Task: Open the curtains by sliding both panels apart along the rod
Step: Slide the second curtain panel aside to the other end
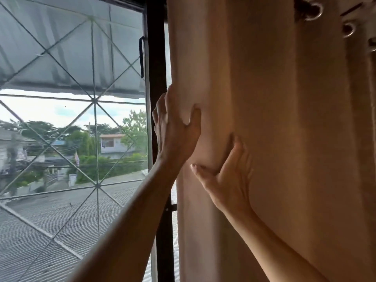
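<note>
A beige curtain panel [274, 119] hangs over the right half of the view, bunched in vertical folds. Its metal eyelets [314, 11] show at the top right, where the rod is mostly hidden. My left hand [175, 129] grips the panel's left edge, fingers behind the cloth and thumb in front. Just below it, my right hand [227, 176] clasps the same fold, thumb pointing left. Both forearms reach up from the bottom of the frame. No second panel is in view.
The uncovered window [71, 119] with a diagonal metal grille fills the left. A dark vertical window frame [155, 68] stands right beside the curtain edge. Outside are a corrugated roof, trees and houses.
</note>
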`<act>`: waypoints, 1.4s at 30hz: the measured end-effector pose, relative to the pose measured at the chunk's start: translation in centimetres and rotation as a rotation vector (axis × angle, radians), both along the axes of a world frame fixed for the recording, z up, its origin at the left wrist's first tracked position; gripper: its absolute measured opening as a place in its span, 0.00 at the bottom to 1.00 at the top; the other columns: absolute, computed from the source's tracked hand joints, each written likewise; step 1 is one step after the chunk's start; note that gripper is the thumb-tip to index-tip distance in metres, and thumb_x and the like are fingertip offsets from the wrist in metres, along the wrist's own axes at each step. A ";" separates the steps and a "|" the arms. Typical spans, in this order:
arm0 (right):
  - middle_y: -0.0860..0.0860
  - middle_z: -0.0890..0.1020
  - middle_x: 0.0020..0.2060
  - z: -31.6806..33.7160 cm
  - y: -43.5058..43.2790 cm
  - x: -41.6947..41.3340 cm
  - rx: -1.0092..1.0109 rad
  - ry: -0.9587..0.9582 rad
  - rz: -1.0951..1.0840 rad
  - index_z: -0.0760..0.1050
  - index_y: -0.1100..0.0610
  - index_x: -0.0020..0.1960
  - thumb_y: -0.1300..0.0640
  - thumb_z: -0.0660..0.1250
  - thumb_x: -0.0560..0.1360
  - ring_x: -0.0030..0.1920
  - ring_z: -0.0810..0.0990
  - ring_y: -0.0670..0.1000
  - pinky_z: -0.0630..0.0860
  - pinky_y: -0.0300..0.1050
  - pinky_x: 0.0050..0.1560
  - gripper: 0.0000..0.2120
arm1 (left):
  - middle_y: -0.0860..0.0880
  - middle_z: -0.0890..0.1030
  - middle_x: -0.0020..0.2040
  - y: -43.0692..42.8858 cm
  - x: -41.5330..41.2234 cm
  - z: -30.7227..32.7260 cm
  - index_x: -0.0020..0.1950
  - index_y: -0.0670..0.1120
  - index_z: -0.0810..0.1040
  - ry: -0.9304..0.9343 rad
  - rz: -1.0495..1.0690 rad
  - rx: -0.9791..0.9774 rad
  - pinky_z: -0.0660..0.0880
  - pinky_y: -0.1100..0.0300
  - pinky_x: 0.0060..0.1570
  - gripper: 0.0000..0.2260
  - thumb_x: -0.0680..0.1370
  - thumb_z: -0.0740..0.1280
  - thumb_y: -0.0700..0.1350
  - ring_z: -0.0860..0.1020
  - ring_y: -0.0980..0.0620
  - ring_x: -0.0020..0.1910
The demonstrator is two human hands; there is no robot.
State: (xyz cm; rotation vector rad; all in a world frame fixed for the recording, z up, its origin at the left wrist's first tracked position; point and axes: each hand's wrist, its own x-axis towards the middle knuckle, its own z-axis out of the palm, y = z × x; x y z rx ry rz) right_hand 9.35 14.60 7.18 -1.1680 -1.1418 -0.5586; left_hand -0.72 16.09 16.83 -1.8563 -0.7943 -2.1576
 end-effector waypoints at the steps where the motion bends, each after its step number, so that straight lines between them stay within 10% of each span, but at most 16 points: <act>1: 0.56 0.66 0.70 -0.3 0.3 -0.2 -0.003 0.000 -0.015 0.55 0.55 0.73 0.32 0.71 0.58 0.70 0.65 0.56 0.63 0.57 0.69 0.53 | 0.47 0.67 0.72 0.3 0.3 0.4 0.77 0.48 0.60 -0.003 -0.022 0.000 0.60 0.58 0.64 0.32 0.74 0.62 0.56 0.65 0.47 0.70; 12: 0.56 0.70 0.67 -1.8 2.1 -0.7 -0.031 0.015 -0.114 0.54 0.54 0.73 0.41 0.77 0.59 0.66 0.70 0.56 0.68 0.53 0.67 0.52 | 0.43 0.58 0.76 3.0 3.3 1.9 0.79 0.49 0.48 0.104 -0.079 -0.065 0.66 0.47 0.66 0.49 0.67 0.71 0.61 0.60 0.40 0.73; 21: 0.54 0.69 0.69 -2.4 3.2 1.5 -0.128 -0.057 -0.145 0.56 0.57 0.74 0.56 0.73 0.69 0.69 0.68 0.54 0.63 0.49 0.71 0.40 | 0.43 0.59 0.78 4.3 5.9 1.8 0.80 0.49 0.47 0.103 -0.218 -0.019 0.67 0.43 0.69 0.40 0.72 0.65 0.42 0.62 0.41 0.74; 33: 0.55 0.82 0.56 -3.3 4.6 8.8 -0.035 -0.097 -0.210 0.62 0.57 0.71 0.62 0.73 0.69 0.50 0.83 0.55 0.75 0.40 0.50 0.34 | 0.42 0.63 0.77 4.8 13.6 2.2 0.80 0.46 0.47 0.112 -0.289 0.029 0.70 0.42 0.66 0.38 0.75 0.64 0.40 0.67 0.39 0.73; 42: 0.55 0.83 0.54 -2.8 3.5 16.0 0.006 -0.106 -0.178 0.66 0.59 0.70 0.64 0.77 0.65 0.47 0.84 0.53 0.62 0.30 0.57 0.37 | 0.41 0.63 0.77 4.8 20.6 3.1 0.80 0.44 0.47 0.136 -0.255 0.010 0.69 0.43 0.67 0.40 0.73 0.66 0.41 0.68 0.38 0.72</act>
